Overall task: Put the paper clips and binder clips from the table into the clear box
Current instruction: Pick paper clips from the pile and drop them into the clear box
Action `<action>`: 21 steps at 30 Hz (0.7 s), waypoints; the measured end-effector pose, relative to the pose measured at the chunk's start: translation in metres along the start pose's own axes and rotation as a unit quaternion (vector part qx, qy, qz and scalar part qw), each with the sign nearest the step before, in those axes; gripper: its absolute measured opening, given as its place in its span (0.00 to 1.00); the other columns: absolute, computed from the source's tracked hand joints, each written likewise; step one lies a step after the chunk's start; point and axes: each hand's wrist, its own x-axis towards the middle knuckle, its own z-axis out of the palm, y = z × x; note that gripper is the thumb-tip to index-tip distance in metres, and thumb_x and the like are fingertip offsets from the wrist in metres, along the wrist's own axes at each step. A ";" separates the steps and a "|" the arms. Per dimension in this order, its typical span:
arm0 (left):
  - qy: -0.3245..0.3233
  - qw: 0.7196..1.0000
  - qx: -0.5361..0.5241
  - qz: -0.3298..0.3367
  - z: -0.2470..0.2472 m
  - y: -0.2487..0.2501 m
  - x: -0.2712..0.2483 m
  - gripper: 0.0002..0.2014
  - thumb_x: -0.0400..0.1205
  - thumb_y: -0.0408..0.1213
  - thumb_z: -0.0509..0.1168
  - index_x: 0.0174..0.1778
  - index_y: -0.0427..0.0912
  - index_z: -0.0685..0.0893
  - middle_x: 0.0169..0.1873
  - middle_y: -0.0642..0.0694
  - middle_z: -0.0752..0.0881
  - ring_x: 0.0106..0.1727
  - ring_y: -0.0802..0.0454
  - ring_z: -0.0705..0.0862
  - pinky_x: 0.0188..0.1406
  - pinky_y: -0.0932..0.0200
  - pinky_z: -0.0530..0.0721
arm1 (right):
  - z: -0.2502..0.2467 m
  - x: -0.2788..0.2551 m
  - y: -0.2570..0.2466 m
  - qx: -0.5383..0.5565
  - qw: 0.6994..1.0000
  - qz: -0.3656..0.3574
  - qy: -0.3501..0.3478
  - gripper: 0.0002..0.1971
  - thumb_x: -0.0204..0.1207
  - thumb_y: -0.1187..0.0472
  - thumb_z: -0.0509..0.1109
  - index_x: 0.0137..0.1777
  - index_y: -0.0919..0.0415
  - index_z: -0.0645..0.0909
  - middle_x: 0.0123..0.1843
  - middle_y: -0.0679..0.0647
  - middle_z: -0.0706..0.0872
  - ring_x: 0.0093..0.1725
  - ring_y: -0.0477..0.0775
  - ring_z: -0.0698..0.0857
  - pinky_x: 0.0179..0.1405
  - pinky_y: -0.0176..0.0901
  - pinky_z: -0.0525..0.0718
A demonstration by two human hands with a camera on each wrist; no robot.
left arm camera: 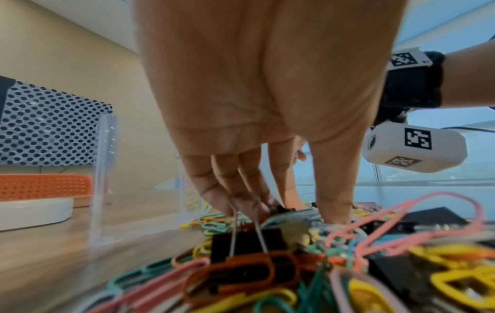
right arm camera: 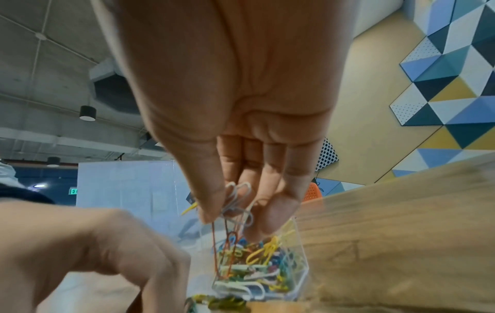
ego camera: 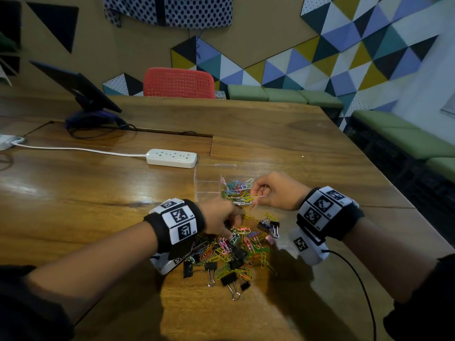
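Note:
A heap of coloured paper clips (ego camera: 236,249) with black binder clips (ego camera: 230,279) lies on the wooden table (ego camera: 98,217) just in front of me. Behind it stands the clear box (ego camera: 208,180); its right compartment holds many paper clips (right arm camera: 257,269). My left hand (ego camera: 227,228) reaches down into the heap, its fingers and thumb closing on clips there, beside the wire handle of a binder clip (left arm camera: 246,237). Over the near edge of the box, my right hand (ego camera: 256,196) pinches a small bunch of paper clips (right arm camera: 237,203) that dangles above the filled compartment.
A white power strip (ego camera: 171,158) with its cord lies behind the box on the left. A dark screen on a stand (ego camera: 83,94) is at the far left and a red chair (ego camera: 178,82) stands beyond the table. The table's edge (ego camera: 394,183) runs diagonally on the right.

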 end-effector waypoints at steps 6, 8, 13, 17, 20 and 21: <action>-0.011 1.000 0.016 -0.010 0.001 0.002 0.002 0.13 0.77 0.42 0.70 0.55 0.44 0.82 0.53 0.45 0.84 0.52 0.50 0.80 0.46 0.59 0.76 | -0.011 0.016 -0.005 0.032 0.992 0.012 0.120 0.04 0.71 0.60 0.75 0.43 0.56 0.82 0.32 0.46 0.79 0.30 0.42 0.76 0.39 0.39 0.78; -0.016 0.999 0.028 -0.011 0.001 0.004 0.002 0.13 0.77 0.42 0.69 0.55 0.43 0.82 0.53 0.45 0.84 0.54 0.48 0.81 0.48 0.58 0.77 | -0.013 0.021 -0.007 0.033 0.988 0.014 0.152 0.04 0.72 0.59 0.74 0.44 0.56 0.83 0.34 0.46 0.79 0.33 0.43 0.76 0.35 0.34 0.75; -0.017 0.999 0.043 -0.003 0.002 0.005 0.001 0.10 0.78 0.42 0.68 0.53 0.45 0.82 0.52 0.45 0.84 0.55 0.48 0.81 0.54 0.55 0.81 | -0.009 0.035 -0.010 0.041 0.977 0.018 0.208 0.07 0.73 0.59 0.73 0.49 0.59 0.85 0.37 0.47 0.80 0.35 0.43 0.76 0.40 0.36 0.76; 0.003 0.999 0.035 0.001 0.002 0.004 0.001 0.11 0.77 0.42 0.69 0.52 0.42 0.81 0.49 0.43 0.84 0.52 0.46 0.81 0.51 0.53 0.81 | -0.003 0.043 -0.011 0.025 0.982 0.034 0.182 0.07 0.71 0.58 0.76 0.47 0.56 0.85 0.37 0.46 0.83 0.34 0.42 0.79 0.30 0.27 0.72; 0.023 0.999 0.024 0.007 0.003 0.002 0.003 0.12 0.77 0.41 0.69 0.52 0.41 0.80 0.49 0.43 0.85 0.52 0.46 0.82 0.48 0.55 0.79 | 0.001 0.045 -0.012 0.007 0.985 0.040 0.170 0.09 0.68 0.57 0.78 0.44 0.52 0.81 0.34 0.43 0.82 0.32 0.37 0.77 0.28 0.28 0.67; 0.028 0.999 0.021 0.007 0.003 0.001 0.003 0.12 0.76 0.41 0.70 0.53 0.42 0.80 0.50 0.43 0.85 0.52 0.46 0.82 0.48 0.56 0.79 | 0.002 0.046 -0.012 0.003 0.984 0.042 0.173 0.09 0.67 0.57 0.78 0.43 0.51 0.79 0.34 0.43 0.82 0.32 0.38 0.77 0.28 0.29 0.67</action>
